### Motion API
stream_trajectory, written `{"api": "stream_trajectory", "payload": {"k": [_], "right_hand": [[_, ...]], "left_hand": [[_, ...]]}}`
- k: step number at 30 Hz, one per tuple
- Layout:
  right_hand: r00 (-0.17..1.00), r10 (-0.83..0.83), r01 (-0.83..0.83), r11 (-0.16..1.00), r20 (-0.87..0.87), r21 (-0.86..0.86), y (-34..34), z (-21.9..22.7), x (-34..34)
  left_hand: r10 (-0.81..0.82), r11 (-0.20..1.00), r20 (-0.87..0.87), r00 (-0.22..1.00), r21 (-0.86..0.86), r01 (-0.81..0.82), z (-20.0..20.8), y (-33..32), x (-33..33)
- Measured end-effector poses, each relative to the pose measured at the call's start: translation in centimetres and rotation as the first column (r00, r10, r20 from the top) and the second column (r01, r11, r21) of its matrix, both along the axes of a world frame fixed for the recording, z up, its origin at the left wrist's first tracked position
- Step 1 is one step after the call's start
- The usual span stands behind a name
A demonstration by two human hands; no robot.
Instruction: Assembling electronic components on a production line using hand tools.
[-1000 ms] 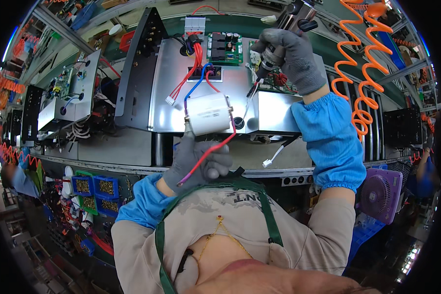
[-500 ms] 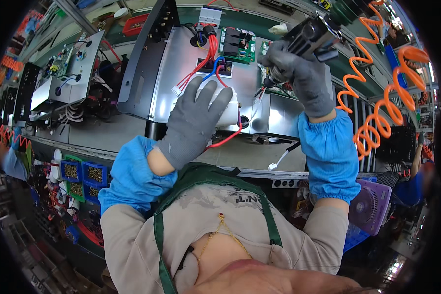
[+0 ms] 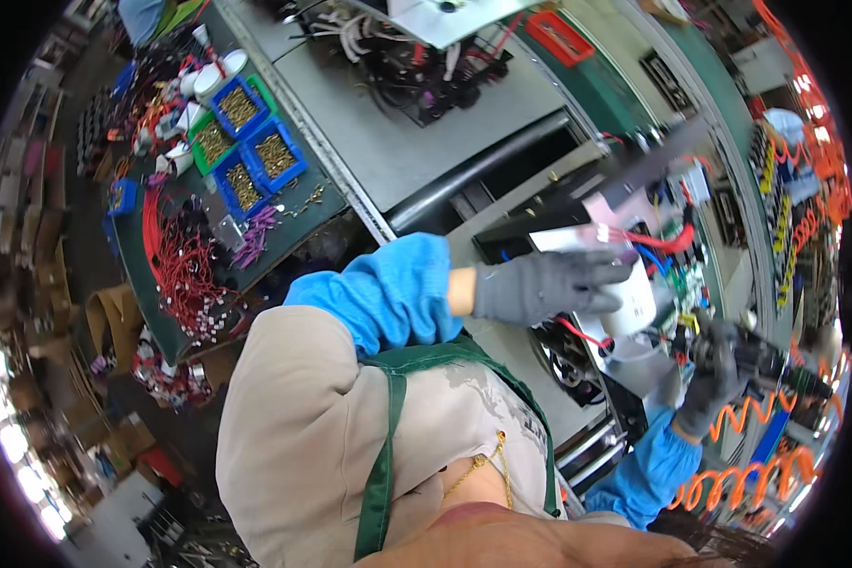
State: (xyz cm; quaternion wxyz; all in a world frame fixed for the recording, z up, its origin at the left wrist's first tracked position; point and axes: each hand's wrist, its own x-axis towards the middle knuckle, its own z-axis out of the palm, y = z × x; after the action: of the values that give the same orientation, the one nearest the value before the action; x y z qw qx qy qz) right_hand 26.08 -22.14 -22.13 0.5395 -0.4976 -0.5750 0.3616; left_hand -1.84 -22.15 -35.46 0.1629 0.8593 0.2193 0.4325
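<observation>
Blue parts bins (image 3: 292, 176), heaped red wires (image 3: 185, 270) and coiled orange hoses (image 3: 736, 485) show an electronics assembly workshop.

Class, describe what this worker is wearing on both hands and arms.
The left hand and right hand wear grey gloves. Wrinkled, bright blue sleeve covers wrap both forearms; above the left one shows a beige sleeve.
</observation>
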Motion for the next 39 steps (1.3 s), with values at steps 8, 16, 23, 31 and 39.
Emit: {"api": "stream_trajectory", "payload": {"k": [8, 16, 23, 31, 39], "right_hand": [[0.990, -0.143, 0.144, 0.984, 0.015, -0.107, -0.4, 0.1, 1.4], [0.982, -0.152, 0.159, 0.985, 0.110, -0.062, -0.8, -0.9, 3.0], [0.965, -0.260, 0.259, 0.964, -0.013, -0.056, -1.6, -0.9, 0.6], [0.982, -0.176, 0.167, 0.979, -0.071, -0.118, -1.2, -0.8, 2.2], [0.970, -0.241, 0.236, 0.952, -0.005, -0.196, -2.5, 0.3, 1.2]], "left_hand": [[0.620, 0.322, -0.246, 0.745, -0.786, -0.528, -11.3, -5.2, -22.5], [0.509, -0.676, -0.828, -0.236, -0.214, -0.705, -22.0, -11.2, -46.0], [0.435, -0.509, -0.896, -0.086, -0.166, -0.845, -21.4, -8.9, -47.9], [0.441, -0.431, -0.890, -0.113, -0.100, -0.897, -23.4, -11.1, -50.4], [0.443, -0.144, -0.884, -0.148, 0.092, -0.985, -26.3, -12.5, -53.2]]}}
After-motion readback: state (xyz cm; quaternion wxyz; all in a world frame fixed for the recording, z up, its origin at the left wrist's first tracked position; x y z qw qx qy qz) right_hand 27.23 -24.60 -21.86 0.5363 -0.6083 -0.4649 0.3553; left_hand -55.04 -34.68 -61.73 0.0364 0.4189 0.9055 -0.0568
